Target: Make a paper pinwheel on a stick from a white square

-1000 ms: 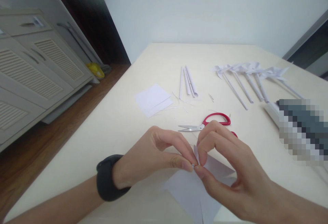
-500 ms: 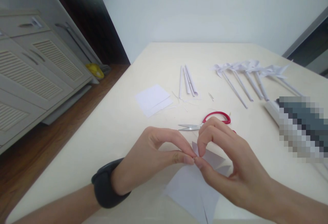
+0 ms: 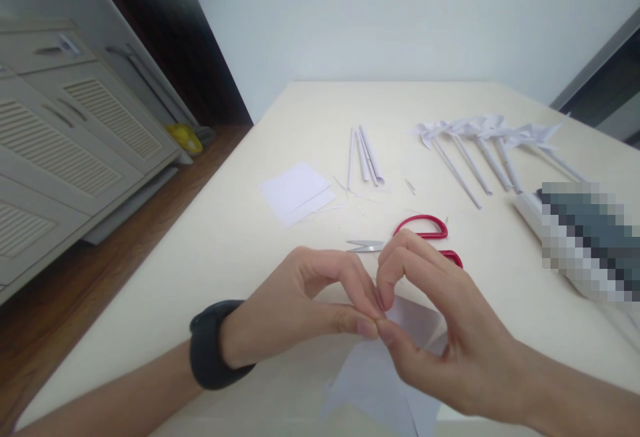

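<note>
A white square of paper (image 3: 373,373) with slits cut into it hangs tilted at the table's near edge. My left hand (image 3: 320,297), with a black band on the wrist, pinches it between thumb and forefinger. Close against those fingertips, my right hand (image 3: 440,310) also has thumb and forefinger closed on the paper. The exact spot they grip is hidden by the fingers. Just beyond my right hand lie red-handled scissors (image 3: 420,227), blades parted and pointing left, partly covered by my fingers.
White paper squares (image 3: 297,190) lie to the left, with thin strips beside them. Several rolled paper sticks (image 3: 367,157) are behind. Paper pinwheels (image 3: 483,129) on sticks lie at the back right. A blurred-out object (image 3: 590,240) sits at the right. Small pins (image 3: 410,186) rest mid-table.
Both hands stay pinched together at the paper. The paper has tilted and shifted slightly, and my right hand has moved a little left, showing more of the scissors' lower handle.
</note>
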`<state>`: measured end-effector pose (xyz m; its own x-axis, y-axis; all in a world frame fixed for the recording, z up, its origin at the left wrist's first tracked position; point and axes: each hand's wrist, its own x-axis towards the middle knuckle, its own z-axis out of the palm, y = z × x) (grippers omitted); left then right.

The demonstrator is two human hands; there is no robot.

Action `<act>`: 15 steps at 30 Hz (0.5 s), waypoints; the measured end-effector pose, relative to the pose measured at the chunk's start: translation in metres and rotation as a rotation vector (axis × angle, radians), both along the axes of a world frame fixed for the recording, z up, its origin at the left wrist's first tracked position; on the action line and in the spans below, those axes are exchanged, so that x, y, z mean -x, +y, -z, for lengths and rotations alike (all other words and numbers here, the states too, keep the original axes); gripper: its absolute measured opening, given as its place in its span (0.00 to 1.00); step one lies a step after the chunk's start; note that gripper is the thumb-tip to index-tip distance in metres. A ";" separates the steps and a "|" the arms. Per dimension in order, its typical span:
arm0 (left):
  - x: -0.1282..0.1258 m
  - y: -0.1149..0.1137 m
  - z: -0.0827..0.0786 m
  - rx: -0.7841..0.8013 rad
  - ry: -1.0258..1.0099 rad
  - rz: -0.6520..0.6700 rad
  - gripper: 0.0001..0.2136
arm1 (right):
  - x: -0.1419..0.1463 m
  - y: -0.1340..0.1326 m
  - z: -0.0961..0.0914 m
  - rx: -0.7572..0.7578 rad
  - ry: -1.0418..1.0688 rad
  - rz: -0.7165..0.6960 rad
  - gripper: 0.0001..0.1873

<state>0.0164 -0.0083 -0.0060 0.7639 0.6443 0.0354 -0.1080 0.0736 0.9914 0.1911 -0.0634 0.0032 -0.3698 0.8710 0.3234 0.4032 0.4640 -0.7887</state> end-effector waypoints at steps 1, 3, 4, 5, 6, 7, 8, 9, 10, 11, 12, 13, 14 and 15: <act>0.000 0.000 0.000 0.028 -0.015 0.011 0.05 | -0.001 0.000 -0.001 -0.007 0.014 -0.026 0.14; 0.001 0.000 0.000 0.081 -0.031 0.025 0.06 | -0.005 -0.001 -0.003 -0.012 0.044 -0.051 0.12; 0.001 0.001 0.000 0.103 -0.035 0.025 0.06 | -0.007 -0.002 -0.003 -0.011 0.058 -0.048 0.11; 0.002 0.001 0.000 0.119 -0.037 0.019 0.06 | -0.008 -0.002 -0.002 -0.003 0.066 -0.038 0.11; 0.002 0.001 0.000 0.128 -0.031 0.020 0.07 | -0.010 -0.002 -0.003 0.005 0.071 -0.025 0.10; 0.002 0.001 0.000 0.132 -0.025 0.022 0.07 | -0.011 -0.002 -0.003 0.013 0.074 -0.012 0.10; 0.002 0.002 0.000 0.132 -0.021 0.023 0.07 | -0.011 -0.002 -0.005 0.020 0.080 0.001 0.10; 0.002 0.002 -0.001 0.128 -0.016 0.023 0.06 | -0.012 -0.001 -0.008 0.026 0.091 0.011 0.11; 0.002 0.002 -0.001 0.123 -0.010 0.022 0.06 | -0.013 -0.001 -0.011 0.038 0.107 0.013 0.11; 0.002 0.002 -0.001 0.122 0.000 0.014 0.06 | -0.014 -0.002 -0.015 0.054 0.129 -0.002 0.12; 0.001 0.001 -0.001 0.123 0.013 0.002 0.05 | -0.016 -0.004 -0.017 0.084 0.138 -0.038 0.11; 0.001 0.001 -0.001 0.125 0.025 -0.010 0.05 | -0.019 -0.007 -0.017 0.117 0.132 -0.083 0.09; 0.001 0.002 0.000 0.126 0.038 -0.017 0.04 | -0.022 -0.011 -0.014 0.147 0.117 -0.128 0.07; 0.002 0.002 0.001 0.126 0.057 -0.027 0.04 | -0.025 -0.016 -0.006 0.178 0.047 -0.153 0.12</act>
<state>0.0148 -0.0064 -0.0066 0.7447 0.6613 -0.0900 -0.0556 0.1958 0.9791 0.2166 -0.0795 0.0093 -0.4900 0.8508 0.1898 0.2999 0.3690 -0.8797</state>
